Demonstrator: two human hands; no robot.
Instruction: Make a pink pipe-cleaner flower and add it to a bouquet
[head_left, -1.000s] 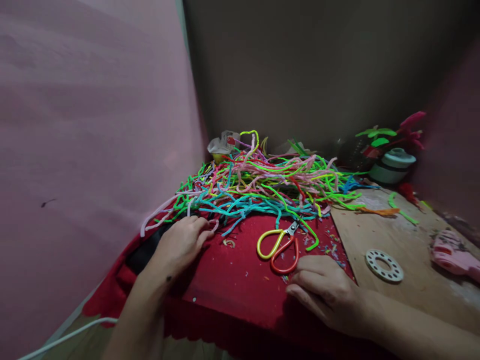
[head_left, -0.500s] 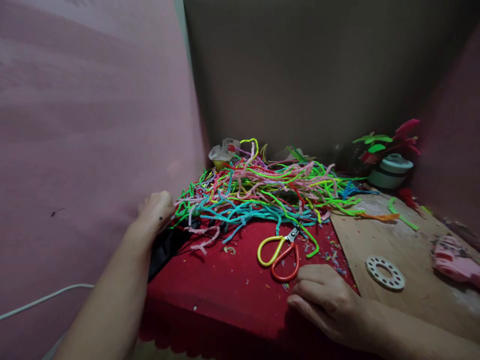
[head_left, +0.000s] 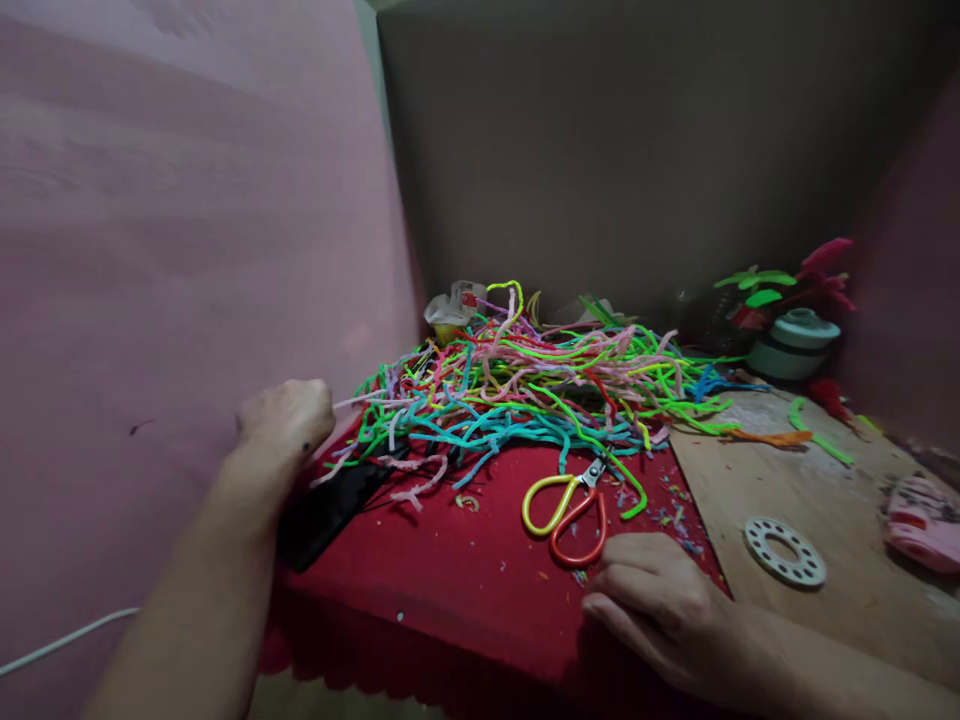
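At the left, beside the pink wall, my left hand (head_left: 285, 420) is closed. A pale pink pipe cleaner (head_left: 360, 399) runs from it toward the big tangled pile of coloured pipe cleaners (head_left: 525, 385); the fingertips are turned away from view. My right hand (head_left: 652, 590) rests with curled fingers on the red cloth (head_left: 457, 570), and nothing shows in it. Just beyond its knuckles lie scissors (head_left: 577, 510) with one yellow and one red handle. A bent green pipe cleaner (head_left: 634, 485) reaches past the blades.
A black flat object (head_left: 330, 515) lies below my left hand. On the wooden board (head_left: 720, 480) at right are a white ring with holes (head_left: 784, 552) and a pink object (head_left: 922, 525). Behind stand a teal container (head_left: 795, 345) and fuzzy leaves. A white cable (head_left: 67, 640) hangs lower left.
My left hand has moved left, away from the pile, and a pink pipe cleaner now stretches from it. More of the black object shows. The right hand stays by the scissors.
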